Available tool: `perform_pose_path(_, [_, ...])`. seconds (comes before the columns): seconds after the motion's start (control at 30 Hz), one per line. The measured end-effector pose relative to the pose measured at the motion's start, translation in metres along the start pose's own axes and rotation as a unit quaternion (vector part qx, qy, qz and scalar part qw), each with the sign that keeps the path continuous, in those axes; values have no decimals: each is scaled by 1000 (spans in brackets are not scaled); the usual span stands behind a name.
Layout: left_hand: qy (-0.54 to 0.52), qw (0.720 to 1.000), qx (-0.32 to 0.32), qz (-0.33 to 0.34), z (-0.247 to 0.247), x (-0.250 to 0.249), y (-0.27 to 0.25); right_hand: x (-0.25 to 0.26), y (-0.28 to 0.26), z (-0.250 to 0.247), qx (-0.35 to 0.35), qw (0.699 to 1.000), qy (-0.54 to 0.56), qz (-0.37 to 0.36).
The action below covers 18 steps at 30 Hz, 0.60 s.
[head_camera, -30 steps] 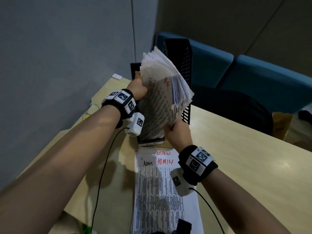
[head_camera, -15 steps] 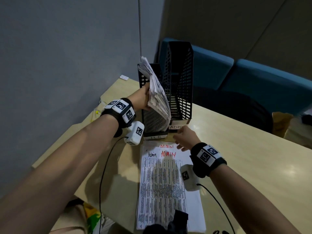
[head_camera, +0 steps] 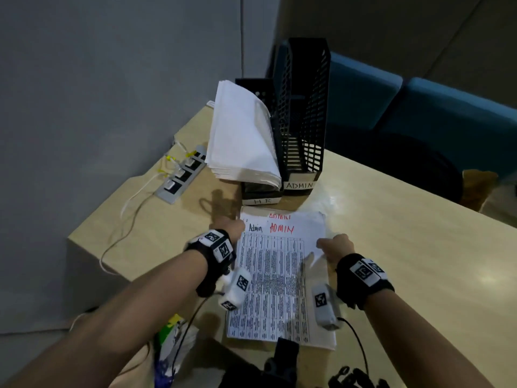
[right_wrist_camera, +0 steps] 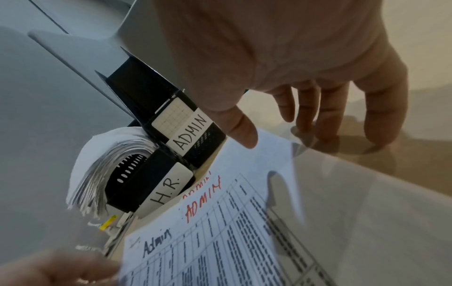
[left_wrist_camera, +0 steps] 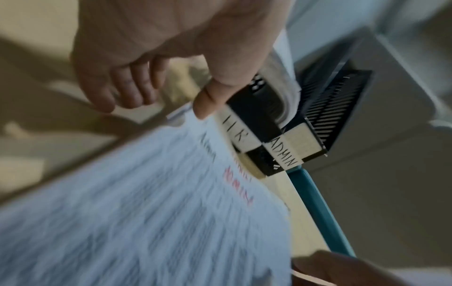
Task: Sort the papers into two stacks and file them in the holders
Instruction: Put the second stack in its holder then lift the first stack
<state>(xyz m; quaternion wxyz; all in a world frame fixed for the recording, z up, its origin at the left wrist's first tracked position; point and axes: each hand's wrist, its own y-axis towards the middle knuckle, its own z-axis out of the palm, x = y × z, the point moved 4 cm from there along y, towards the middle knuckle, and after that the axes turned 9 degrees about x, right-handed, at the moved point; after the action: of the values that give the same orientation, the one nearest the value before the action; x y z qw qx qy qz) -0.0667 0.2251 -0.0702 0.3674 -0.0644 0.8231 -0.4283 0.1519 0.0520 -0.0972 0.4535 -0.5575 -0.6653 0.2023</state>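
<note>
A person's left hand (head_camera: 228, 228) and right hand (head_camera: 334, 246) flank a flat stack of white printed sheets marked "ADMIN" in red (head_camera: 275, 278) on the pale wooden table (head_camera: 405, 247) — fingers relaxed and spread, neither hand gripping anything. Behind it stand two black mesh file holders: the one labelled "H.R." (head_camera: 261, 196) holds a thick curling sheaf of white papers (head_camera: 242, 135); the taller one beside it is labelled "ADMIN" (head_camera: 305, 113).

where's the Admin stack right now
In the head view, the Admin stack lies flat on the table, just before the HR holder, between both hands.
</note>
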Motion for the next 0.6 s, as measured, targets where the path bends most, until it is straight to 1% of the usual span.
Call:
perform_pose_path(0.03, [-4,1000,22,-12,8,7,0,0,0,5,15,1000,10,-4])
perform_pose_path(0.07, [-21,999,37,-11,16,10,0,0,0,8,24,1000,17,-8])
perform_pose_path(0.2, [-31,995,91,-11,30,9,1,-14,16,18,15,1000,13,-21])
perform_pose_path(0.3, [-26,994,104,-17,32,9,3,-15,10,15,11,997,41,-59])
perform_pose_path(0.33, [-35,993,109,-14,32,10,2,-15,7,13,22,996,53,-71])
perform_pose_path(0.37, [-46,991,124,-11,33,9,1,-15,5,10,35,994,66,-84])
perform_pose_path(0.43, [-72,981,182,-1,33,7,1,-14,-1,3,58,987,103,-108])
perform_pose_path(0.47, [-85,973,214,13,32,3,-4,-14,-5,-3,68,982,136,-111])
perform_pose_path(0.5, [-92,968,230,38,29,-4,-12,-14,-11,-12,74,975,172,-116])
perform_pose_path(0.57, [-107,961,237,97,18,-26,-33,-8,-25,-30,81,967,194,-145])
perform_pose_path(0.6, [-121,957,233,125,13,-37,-42,-3,-32,-39,84,967,173,-170])
